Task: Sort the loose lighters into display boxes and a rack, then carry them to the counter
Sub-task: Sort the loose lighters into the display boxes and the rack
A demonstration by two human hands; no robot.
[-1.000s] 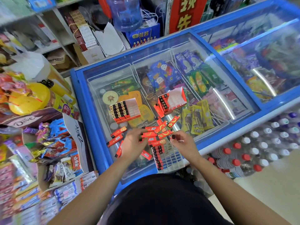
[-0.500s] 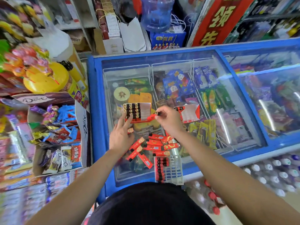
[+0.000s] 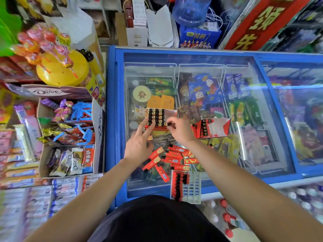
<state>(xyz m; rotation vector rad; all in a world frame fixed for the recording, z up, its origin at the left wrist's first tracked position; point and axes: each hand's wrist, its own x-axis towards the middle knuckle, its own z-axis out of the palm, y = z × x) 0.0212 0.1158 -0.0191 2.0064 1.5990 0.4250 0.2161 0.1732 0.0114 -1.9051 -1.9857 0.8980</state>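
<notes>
Head view: lighters (image 3: 174, 160) on glass-topped freezer (image 3: 111, 119) amid snack shelves (image 3: 19, 154)

A chest freezer (image 3: 111, 105) with a blue frame and sliding glass lids fills the middle of a crowded shop; white wire baskets (image 3: 176, 79) inside it hold wrapped ice creams (the glass throws back streaks of white light). Just left of it sits an open Dove carton (image 3: 100, 130) of sweets, with a yellow lollipop stand (image 3: 59, 72) behind. Beyond the freezer's far edge are a blue water jug (image 3: 190, 11), a blue printed box (image 3: 199, 38), a white carton (image 3: 138, 34) and a red banner (image 3: 262, 25) with yellow characters. Red-capped bottles (image 3: 226, 217) lie low at the near right
</notes>
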